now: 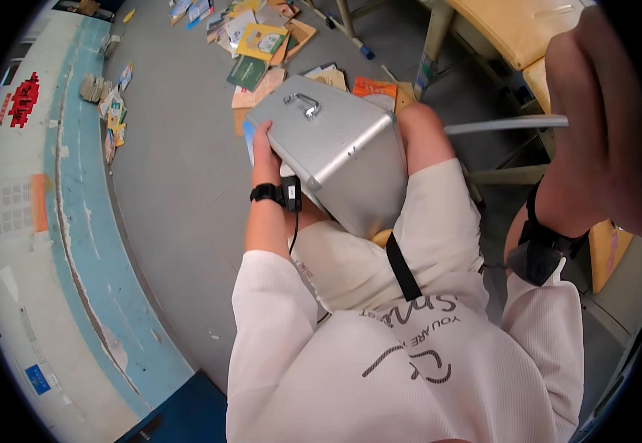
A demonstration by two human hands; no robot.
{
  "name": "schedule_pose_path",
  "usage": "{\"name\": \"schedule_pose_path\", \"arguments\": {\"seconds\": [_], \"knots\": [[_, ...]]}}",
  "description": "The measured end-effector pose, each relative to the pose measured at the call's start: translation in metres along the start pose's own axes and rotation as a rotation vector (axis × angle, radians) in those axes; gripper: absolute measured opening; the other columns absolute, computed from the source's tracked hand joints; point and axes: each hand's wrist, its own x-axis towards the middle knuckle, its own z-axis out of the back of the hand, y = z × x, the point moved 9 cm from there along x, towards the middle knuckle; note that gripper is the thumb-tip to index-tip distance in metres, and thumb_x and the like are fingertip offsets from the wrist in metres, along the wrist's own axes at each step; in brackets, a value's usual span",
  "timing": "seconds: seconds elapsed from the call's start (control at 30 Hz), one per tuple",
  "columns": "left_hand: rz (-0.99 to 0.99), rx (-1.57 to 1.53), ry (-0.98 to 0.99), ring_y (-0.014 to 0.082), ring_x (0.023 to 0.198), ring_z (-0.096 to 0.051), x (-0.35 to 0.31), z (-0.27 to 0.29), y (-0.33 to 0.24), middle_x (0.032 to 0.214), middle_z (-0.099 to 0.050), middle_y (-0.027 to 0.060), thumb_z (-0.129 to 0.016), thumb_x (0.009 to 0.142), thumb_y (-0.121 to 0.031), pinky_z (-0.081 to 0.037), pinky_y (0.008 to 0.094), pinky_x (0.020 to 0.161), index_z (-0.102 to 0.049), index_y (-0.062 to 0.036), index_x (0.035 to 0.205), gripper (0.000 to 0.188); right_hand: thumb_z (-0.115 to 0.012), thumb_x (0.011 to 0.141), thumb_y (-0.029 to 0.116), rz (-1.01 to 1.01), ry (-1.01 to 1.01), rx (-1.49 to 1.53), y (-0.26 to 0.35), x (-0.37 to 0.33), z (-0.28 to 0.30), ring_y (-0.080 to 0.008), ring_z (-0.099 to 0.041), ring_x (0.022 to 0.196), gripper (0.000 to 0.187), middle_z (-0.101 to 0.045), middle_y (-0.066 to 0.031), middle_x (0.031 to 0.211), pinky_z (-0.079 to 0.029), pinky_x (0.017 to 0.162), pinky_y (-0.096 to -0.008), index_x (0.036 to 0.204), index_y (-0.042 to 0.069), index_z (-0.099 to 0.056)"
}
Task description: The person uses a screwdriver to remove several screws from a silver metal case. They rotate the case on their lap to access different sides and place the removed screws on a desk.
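A silver aluminium case [328, 122] with rounded metal corners and a handle [304, 107] on its upper face rests tilted between my thighs. My left hand [263, 153] grips its left side, the thumb showing at the edge and most of the fingers hidden. Raised close to the camera at the far right is my right hand [594, 125], dark and blurred, its fingers hard to make out. A pale, narrow strip [505, 125] reaches from beside my right knee to that hand; whether the hand holds it, I cannot tell. Both wrists wear black strapped devices.
Books and papers [262, 40] lie scattered on the grey floor beyond the case. Wooden desks [516, 26] with metal legs stand at the right. Along the left runs a white and blue wall [77, 192], with a small pile of books [95, 88] near it.
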Motion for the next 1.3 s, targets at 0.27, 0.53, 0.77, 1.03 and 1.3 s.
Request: {"name": "schedule_pose_path", "arguments": {"seconds": [0.27, 0.53, 0.77, 1.03, 1.3], "knots": [[0.021, -0.027, -0.037, 0.0330, 0.117, -0.056, 0.002, 0.022, 0.021, 0.129, -0.055, 0.0210, -0.059, 0.089, -0.026, -0.046, 0.0418, 0.100, -0.041, 0.0044, 0.137, 0.059, -0.039, 0.104, 0.035, -0.180, -0.131, -0.154, -0.047, -0.008, 0.015, -0.0034, -0.041, 0.049, 0.039, -0.065, -0.0079, 0.099, -0.029, 0.043, -0.0178, 0.110, 0.004, -0.061], [0.029, -0.041, -0.006, 0.0335, 0.108, -0.059, 0.016, -0.002, 0.004, 0.122, -0.057, 0.0211, -0.061, 0.087, -0.026, -0.048, 0.0432, 0.096, -0.043, 0.0058, 0.131, 0.057, -0.051, 0.100, 0.034, -1.156, -0.425, -0.701, -0.213, -0.140, 0.095, -0.0095, -0.054, 0.055, 0.037, -0.066, -0.0057, 0.090, -0.040, 0.049, -0.0213, 0.110, 0.002, -0.065], [0.041, -0.099, -0.029, 0.0320, 0.102, -0.062, 0.009, -0.017, 0.009, 0.111, -0.061, 0.0199, -0.060, 0.086, -0.023, -0.052, 0.0426, 0.091, -0.050, 0.0049, 0.120, 0.045, -0.055, 0.096, 0.034, -1.381, -0.309, -1.054, -0.227, -0.198, 0.115, -0.0160, -0.064, 0.057, 0.039, -0.061, -0.0070, 0.076, -0.045, 0.048, -0.0259, 0.102, -0.004, -0.060], [0.081, -0.261, 0.057, 0.0340, 0.107, -0.059, 0.009, -0.026, 0.003, 0.114, -0.057, 0.0213, -0.059, 0.081, -0.013, -0.049, 0.0419, 0.096, -0.049, 0.0081, 0.120, 0.045, -0.057, 0.094, 0.028, -1.306, -0.480, -0.917, -0.225, -0.206, 0.114, -0.0170, -0.063, 0.060, 0.036, -0.060, -0.0105, 0.079, -0.051, 0.053, -0.0297, 0.108, -0.005, -0.056], [-0.115, -0.265, 0.247, 0.0328, 0.114, -0.054, -0.035, -0.038, -0.047, 0.127, -0.047, 0.0155, -0.053, 0.078, 0.002, -0.050, 0.0432, 0.099, -0.039, -0.0077, 0.136, 0.061, -0.059, 0.094, 0.026, -1.401, -0.355, -0.852, -0.190, -0.225, 0.105, -0.0142, -0.061, 0.062, 0.038, -0.059, -0.0084, 0.085, -0.050, 0.053, -0.0280, 0.120, -0.003, -0.057]]}}
